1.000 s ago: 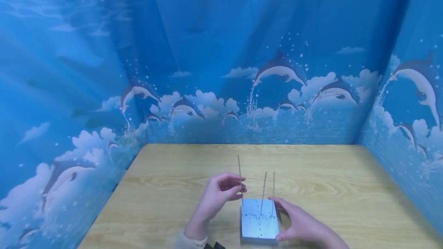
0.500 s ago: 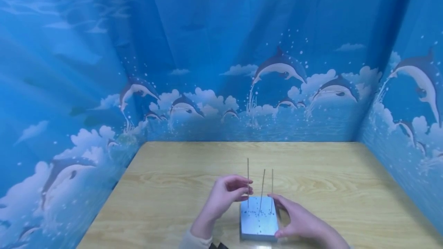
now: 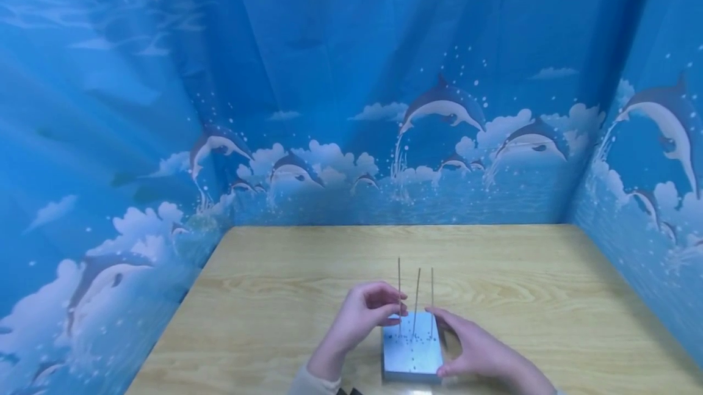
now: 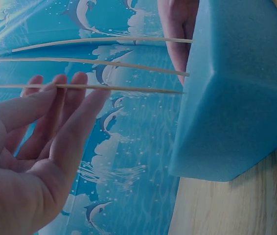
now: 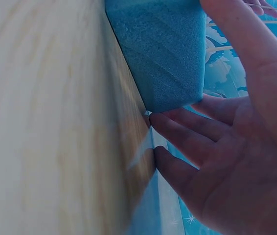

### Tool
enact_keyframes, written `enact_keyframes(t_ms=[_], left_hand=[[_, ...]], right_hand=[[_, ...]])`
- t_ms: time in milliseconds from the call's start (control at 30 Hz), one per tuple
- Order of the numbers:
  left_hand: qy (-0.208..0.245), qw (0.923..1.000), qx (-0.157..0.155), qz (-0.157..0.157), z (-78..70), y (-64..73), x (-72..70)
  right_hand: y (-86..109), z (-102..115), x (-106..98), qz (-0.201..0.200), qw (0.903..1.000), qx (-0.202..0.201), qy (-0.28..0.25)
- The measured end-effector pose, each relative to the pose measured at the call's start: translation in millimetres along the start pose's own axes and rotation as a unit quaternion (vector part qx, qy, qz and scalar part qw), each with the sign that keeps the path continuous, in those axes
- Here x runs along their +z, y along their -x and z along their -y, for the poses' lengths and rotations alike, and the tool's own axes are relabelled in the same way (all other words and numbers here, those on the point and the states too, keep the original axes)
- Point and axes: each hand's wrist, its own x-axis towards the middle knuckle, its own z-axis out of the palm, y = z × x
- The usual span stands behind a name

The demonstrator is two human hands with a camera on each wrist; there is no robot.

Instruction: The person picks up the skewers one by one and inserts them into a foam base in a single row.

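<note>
A blue foam block lies on the table, its top marked with lines of small dark holes. My left hand pinches a bamboo skewer between thumb and fingertips, upright over the left part of the block. In the left wrist view that skewer's pointed end is right at the block's top face. Two more skewers, a middle one and a far one, stand in the block; the middle one leans slightly. My right hand grips the block's right side, thumb at the near corner, fingers at the far one.
The wood-grain table stretches out around the block. Blue curtains printed with dolphins and clouds enclose it at the back and both sides.
My left hand has moved right and slightly nearer, bringing its skewer from the block's left edge to beside the middle skewer. My right hand stays on the block.
</note>
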Motion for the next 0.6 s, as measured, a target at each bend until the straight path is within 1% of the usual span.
enact_keyframes(t_ms=[200, 600], left_hand=[[-0.002, 1.0, -0.002, 0.001, 0.5, -0.3, 0.3], [-0.004, 1.0, -0.007, 0.003, 4.7, -0.8, -0.4]], right_hand=[[0.0, 0.2, -0.2, 0.004, 0.9999, 0.004, -0.009], [-0.6, -0.5, 1.1, 0.003, 0.9999, 0.014, -0.009]])
